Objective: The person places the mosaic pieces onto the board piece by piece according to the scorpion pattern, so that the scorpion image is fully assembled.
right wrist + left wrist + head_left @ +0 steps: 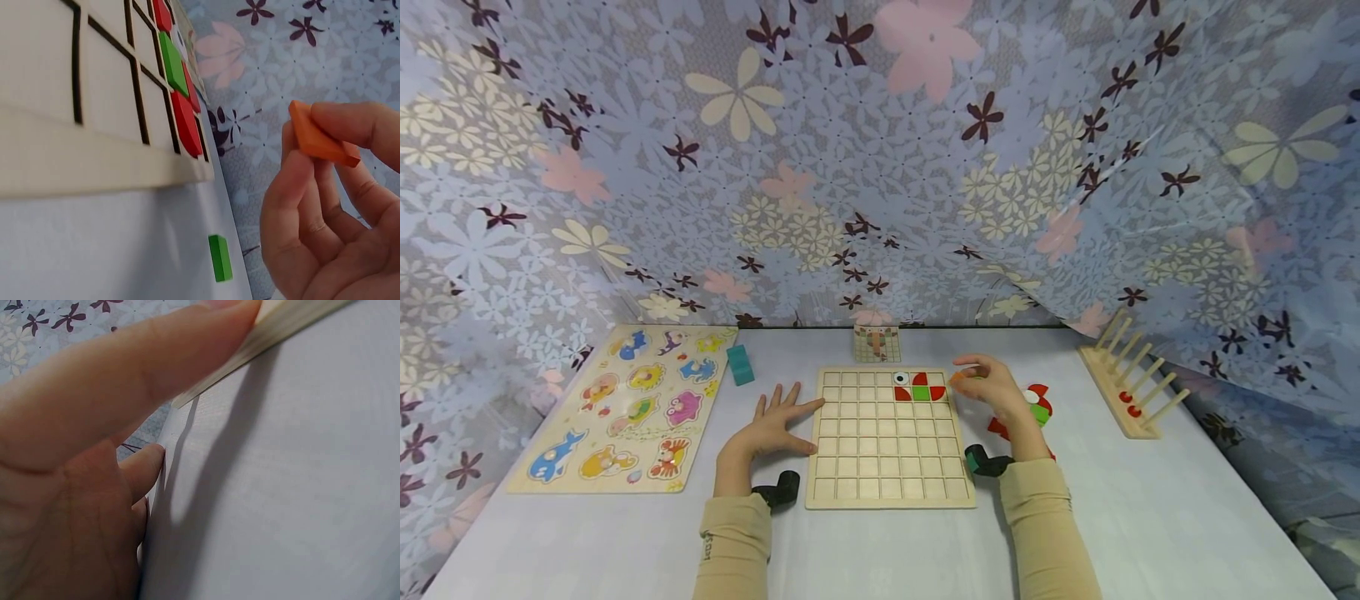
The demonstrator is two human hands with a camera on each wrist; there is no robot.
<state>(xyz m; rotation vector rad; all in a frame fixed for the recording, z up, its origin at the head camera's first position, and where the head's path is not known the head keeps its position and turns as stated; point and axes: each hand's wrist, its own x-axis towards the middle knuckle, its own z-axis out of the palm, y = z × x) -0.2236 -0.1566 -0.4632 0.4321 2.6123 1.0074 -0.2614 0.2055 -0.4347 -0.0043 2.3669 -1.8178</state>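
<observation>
Orange piece, pinched, partly covered by right fingers

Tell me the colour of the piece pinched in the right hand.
Orange; the piece in the right hand shows best in the right wrist view.

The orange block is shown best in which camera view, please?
The right wrist view: the orange block appears large, pinched by the right hand. The head view shows only a small patch; the left wrist view, none.
</observation>
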